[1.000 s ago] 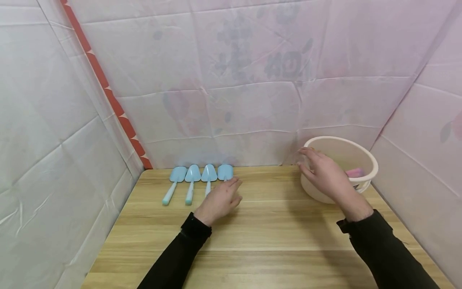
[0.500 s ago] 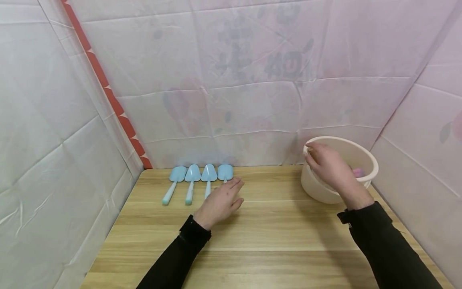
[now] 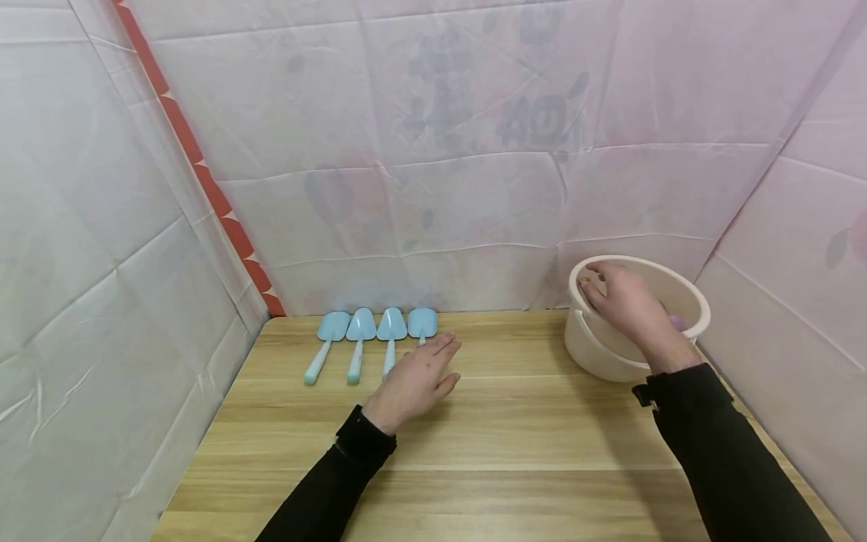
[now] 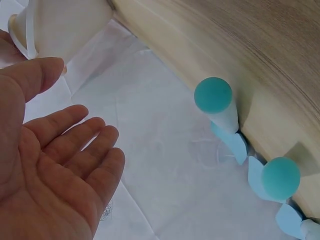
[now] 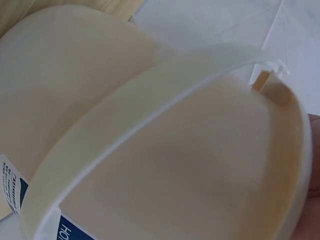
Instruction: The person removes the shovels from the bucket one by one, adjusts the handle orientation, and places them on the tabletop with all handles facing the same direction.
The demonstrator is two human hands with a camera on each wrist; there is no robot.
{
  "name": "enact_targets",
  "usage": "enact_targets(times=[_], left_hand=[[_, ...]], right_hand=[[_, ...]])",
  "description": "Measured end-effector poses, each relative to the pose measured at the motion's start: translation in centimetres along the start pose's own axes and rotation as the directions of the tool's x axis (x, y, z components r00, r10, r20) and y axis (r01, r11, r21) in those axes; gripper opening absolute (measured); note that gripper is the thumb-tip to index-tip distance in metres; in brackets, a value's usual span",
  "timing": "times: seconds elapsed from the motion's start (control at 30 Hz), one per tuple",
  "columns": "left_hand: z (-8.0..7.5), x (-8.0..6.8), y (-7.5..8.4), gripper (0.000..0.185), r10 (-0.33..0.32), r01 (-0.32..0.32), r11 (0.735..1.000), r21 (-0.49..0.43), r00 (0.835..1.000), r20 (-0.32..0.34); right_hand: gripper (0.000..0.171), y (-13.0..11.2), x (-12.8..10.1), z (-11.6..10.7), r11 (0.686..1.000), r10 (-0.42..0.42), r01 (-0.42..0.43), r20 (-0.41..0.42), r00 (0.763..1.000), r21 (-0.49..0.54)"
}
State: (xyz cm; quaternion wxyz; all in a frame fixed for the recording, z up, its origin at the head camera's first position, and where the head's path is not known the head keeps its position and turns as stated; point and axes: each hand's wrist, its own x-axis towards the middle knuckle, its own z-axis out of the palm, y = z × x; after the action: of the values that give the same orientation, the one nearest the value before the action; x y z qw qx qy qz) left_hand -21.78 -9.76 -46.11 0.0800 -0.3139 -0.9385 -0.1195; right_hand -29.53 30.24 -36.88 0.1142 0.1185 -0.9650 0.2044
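A white bucket (image 3: pixel 596 350) stands at the right of the wooden table, its strap handle (image 5: pixel 125 115) slanting across its outside in the right wrist view. My right hand (image 3: pixel 630 309) reaches over the mouth, fingers and thumb apart, with the fingertips just inside the left rim. Part of a pink-purple object (image 3: pixel 677 322) shows inside behind that hand. Left of centre, my left hand (image 3: pixel 413 384) hovers palm down with relaxed, empty fingers. It overlaps the handle of the rightmost toy shovel (image 3: pixel 423 322). Beside that lie more light blue shovels, including a pointed one (image 3: pixel 362 325).
Along the table's (image 3: pixel 515 421) back edge the shovels form a row, blades toward the wall. A pale printed sheet (image 3: pixel 474 188) hangs behind, and similar sheets close off both sides. A label (image 5: pixel 70 230) is stuck on the bucket's outside.
My right hand has moved from the bucket's left rim rightward, with its fingertips now inside the mouth. The left hand has shifted only slightly right. The shovels have stayed put.
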Motion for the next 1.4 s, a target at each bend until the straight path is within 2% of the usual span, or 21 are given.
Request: enact_targets(times=[0.17, 0.37, 0.43, 0.6, 0.7, 1.0, 1.23, 1.4], left_hand=[[-0.1, 0.0, 0.1, 0.063, -0.002, 0.002, 1.0, 0.005, 1.0, 0.005], [-0.1, -0.1, 0.2, 0.062, -0.005, 0.005, 1.0, 0.0, 1.0, 0.014], [0.0, 0.0, 0.1, 0.062, -0.006, 0.006, 1.0, -0.002, 1.0, 0.018], [0.0, 0.0, 0.1, 0.062, -0.009, 0.01, 1.0, -0.006, 1.0, 0.019], [0.0, 0.0, 0.2, 0.062, -0.007, 0.007, 1.0, -0.006, 1.0, 0.012], [0.0, -0.1, 0.2, 0.062, 0.004, -0.004, 1.0, -0.005, 1.0, 0.007], [0.2, -0.1, 0.1, 0.062, 0.015, -0.015, 1.0, 0.001, 1.0, 0.001], [0.2, -0.1, 0.0, 0.061, 0.016, -0.016, 1.0, -0.001, 1.0, -0.002]], right_hand=[[0.058, 0.8, 0.5, -0.1, 0.998, 0.066, -0.066, 0.082, 0.994, -0.002], [0.06, 1.5, 1.0, -0.1, 0.997, 0.077, -0.074, 0.138, 0.987, -0.028], [0.055, 1.6, 1.1, 0.0, 0.997, 0.074, -0.07, 0.144, 0.987, -0.032], [0.022, 1.9, 1.4, 0.5, 0.998, 0.049, -0.043, 0.136, 0.99, -0.044], [0.017, 2.1, 1.7, 0.7, 0.999, 0.036, -0.03, 0.135, 0.99, -0.045], [0.013, 2.7, 2.1, 1.0, 1.0, 0.028, -0.026, 0.158, 0.987, -0.014], [0.028, 3.0, 2.2, 1.3, 0.999, 0.025, -0.028, 0.188, 0.982, 0.016], [0.025, 3.1, 2.3, 1.4, 0.999, 0.024, -0.028, 0.19, 0.981, 0.022]])
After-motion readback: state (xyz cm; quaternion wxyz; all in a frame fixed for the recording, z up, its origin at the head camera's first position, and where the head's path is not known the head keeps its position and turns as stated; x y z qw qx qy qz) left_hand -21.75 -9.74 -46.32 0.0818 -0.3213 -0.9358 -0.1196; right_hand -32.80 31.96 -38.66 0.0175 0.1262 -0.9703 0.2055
